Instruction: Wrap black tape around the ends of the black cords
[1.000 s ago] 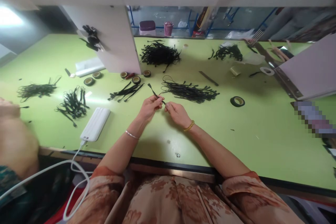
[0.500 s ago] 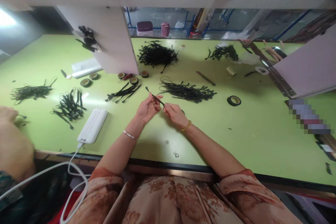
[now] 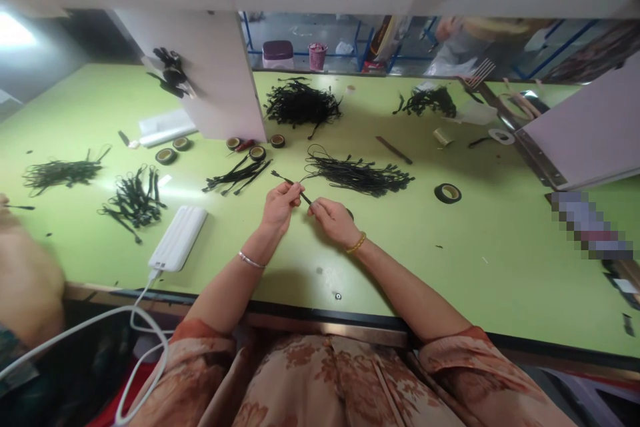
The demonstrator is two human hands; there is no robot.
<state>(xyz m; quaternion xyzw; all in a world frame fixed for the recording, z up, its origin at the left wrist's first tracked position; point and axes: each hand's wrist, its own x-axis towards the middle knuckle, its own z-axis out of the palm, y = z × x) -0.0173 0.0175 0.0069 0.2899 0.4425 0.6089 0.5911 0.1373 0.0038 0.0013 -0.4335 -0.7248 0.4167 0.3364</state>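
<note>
A short black cable (image 3: 305,198) with a small connector at its far left end is stretched between my hands above the table. My left hand (image 3: 281,205) pinches it between thumb and fingers, the connector end poking out beyond. Lower down, my right hand (image 3: 334,220) is closed on the same cable; a dark round edge, perhaps a tape roll, peeks out behind it. Just past my hands lies a bundle of black cables (image 3: 363,175). To the left is a smaller group of black cables (image 3: 235,177), with a black tape roll (image 3: 257,153) touching it.
A white power bank (image 3: 179,238) with a white cord lies left of my forearm. Another tape roll (image 3: 447,193) sits to the right. Beyond are a big cable heap (image 3: 303,105) and a white upright panel (image 3: 220,80). A co-worker's arm (image 3: 30,267) reaches in at far left.
My left fingers, looser and more spread before, have closed around the cable. The co-worker's hand at the left has drawn back toward the picture's edge, holding a dark cable.
</note>
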